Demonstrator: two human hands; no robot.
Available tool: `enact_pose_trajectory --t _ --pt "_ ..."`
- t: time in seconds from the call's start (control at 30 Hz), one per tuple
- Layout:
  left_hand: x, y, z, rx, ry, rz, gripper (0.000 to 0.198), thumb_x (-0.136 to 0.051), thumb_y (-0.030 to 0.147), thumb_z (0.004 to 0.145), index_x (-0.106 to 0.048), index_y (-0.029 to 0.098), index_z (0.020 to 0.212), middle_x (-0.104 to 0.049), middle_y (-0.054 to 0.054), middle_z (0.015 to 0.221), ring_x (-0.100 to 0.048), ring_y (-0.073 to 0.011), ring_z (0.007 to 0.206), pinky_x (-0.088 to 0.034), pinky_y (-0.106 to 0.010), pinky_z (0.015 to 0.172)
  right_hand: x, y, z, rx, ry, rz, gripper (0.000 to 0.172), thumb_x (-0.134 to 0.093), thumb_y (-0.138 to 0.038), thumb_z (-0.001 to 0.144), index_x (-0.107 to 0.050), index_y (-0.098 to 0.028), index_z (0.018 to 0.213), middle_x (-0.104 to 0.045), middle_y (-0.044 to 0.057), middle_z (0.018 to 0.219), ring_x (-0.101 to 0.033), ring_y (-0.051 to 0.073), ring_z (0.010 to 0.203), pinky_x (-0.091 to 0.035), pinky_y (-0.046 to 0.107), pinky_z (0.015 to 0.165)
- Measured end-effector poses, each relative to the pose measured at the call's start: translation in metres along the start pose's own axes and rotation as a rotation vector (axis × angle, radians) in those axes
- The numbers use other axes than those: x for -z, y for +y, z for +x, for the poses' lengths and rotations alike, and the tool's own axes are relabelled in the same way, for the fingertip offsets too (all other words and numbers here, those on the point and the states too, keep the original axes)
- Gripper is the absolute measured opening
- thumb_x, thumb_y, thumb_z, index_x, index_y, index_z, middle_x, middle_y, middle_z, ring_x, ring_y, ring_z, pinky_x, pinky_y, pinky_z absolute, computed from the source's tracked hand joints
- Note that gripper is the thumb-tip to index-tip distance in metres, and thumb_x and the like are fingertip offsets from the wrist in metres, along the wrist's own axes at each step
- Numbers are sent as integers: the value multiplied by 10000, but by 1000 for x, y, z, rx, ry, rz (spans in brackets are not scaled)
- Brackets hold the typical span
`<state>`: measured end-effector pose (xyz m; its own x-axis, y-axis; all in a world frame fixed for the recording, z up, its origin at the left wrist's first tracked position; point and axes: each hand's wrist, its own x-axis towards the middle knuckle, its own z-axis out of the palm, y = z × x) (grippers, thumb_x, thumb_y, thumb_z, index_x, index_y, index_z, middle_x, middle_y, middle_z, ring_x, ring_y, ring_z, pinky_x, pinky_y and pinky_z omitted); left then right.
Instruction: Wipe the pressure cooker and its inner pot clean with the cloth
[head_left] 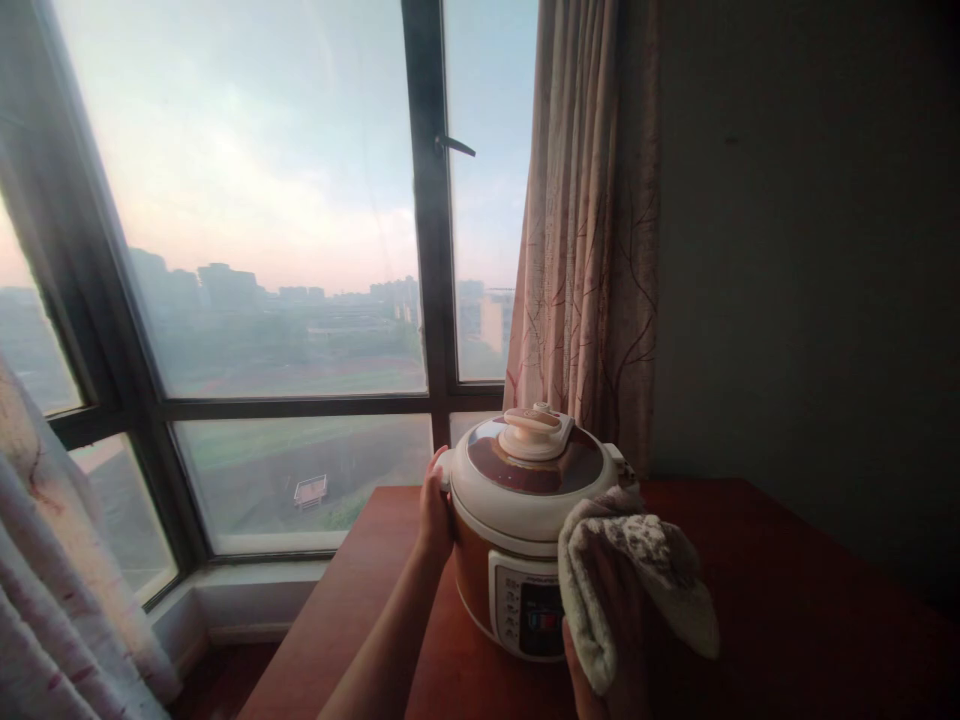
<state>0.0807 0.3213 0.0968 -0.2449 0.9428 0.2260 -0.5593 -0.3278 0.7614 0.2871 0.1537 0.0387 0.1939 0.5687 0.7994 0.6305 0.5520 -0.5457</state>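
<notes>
Now left hand point(433, 512) open, palm against cooker point(534, 472) side; right hand point(581, 682) raised, gripping cloth point(637, 575) at front.

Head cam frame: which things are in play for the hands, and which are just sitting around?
In use: cooker, touched at its side by the left hand; cloth, held in the right hand at the cooker's front; table under the cooker.
Just there: curtain; window; window handle.
</notes>
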Motion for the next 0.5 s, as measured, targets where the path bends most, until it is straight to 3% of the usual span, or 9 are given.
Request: enact_pose_trajectory --t 0.1,0.2,0.27,0.33,0.4,0.5 --pt "0 1 0 -3 4 -5 640 -628 506 799 -564 187 1350 -737 -56 1086 -642 -269 1047 -460 -369 940 10 -5 45 221 -73 -100 726 -555 -214 854 -393 -322 1554 -462 49 1567 -385 403 1449 -215 678 1184" --pt "-2 2 -2 0 4 -1 638 -626 514 794 -567 198 1346 -732 -51 1100 -644 -264 1033 -466 -358 914 19 7 91 270 -79 -75 696 -540 -242 858 -417 -288 1541 -459 46 1569 -372 360 1460 -247 615 1199" --pt "-3 3 -3 9 11 4 644 -624 519 791 -565 204 1350 -729 -44 1086 -648 -260 1008 -472 -352 885 22 21 119 252 -48 -3 617 -547 -277 862 -508 -261 1478 -540 60 1501 -444 332 1409 -295 563 1191" --pt "-4 4 -4 13 20 10 640 -622 516 791 -566 206 1348 -727 -40 1073 -649 -255 991 -471 -345 873 23 36 145 135 -28 96 513 -580 -315 856 -619 -230 1361 -620 79 1406 -521 317 1331 -343 512 1169" --pt "-4 5 -4 3 16 18 633 -619 512 791 -570 202 1341 -727 -40 1062 -645 -251 989 -465 -340 874 23 50 168 -92 -21 198 381 -664 -356 823 -723 -215 1172 -698 84 1268 -582 321 1242 -372 477 1146" --pt "-2 3 -3 -18 -6 19 612 -615 504 793 -577 196 1321 -729 -41 1045 -639 -248 991 -461 -335 877 25 68 200 -380 -6 290 291 -750 -389 821 -744 -198 1039 -728 78 1130 -644 317 1108 -465 466 1048"
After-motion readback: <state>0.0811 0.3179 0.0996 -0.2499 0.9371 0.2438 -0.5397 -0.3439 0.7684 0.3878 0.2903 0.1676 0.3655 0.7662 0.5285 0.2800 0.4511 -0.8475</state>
